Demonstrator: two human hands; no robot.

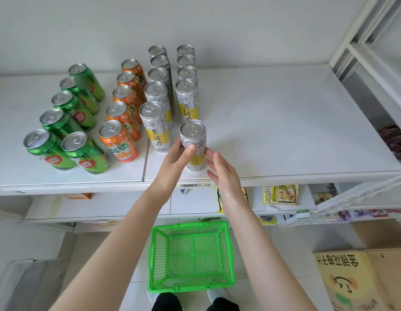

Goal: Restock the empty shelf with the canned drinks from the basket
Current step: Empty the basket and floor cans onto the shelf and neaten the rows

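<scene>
- Silver can [194, 144] sits near the shelf [285, 122] edge; left hand [175, 159] grips it, right hand [223, 176] touches it flat.
- A bump could tip it off.

The left hand [176, 158] wraps round the front of the slim can [193, 133] and covers much of its label. Further back in the two silver rows, the rear cans [158, 51] show little but their lids. The shelf-edge label [190, 185] is too small to read. The dark packets [395, 140], perhaps snacks, and the cardboard box [347, 281] run off the right edge.
</scene>
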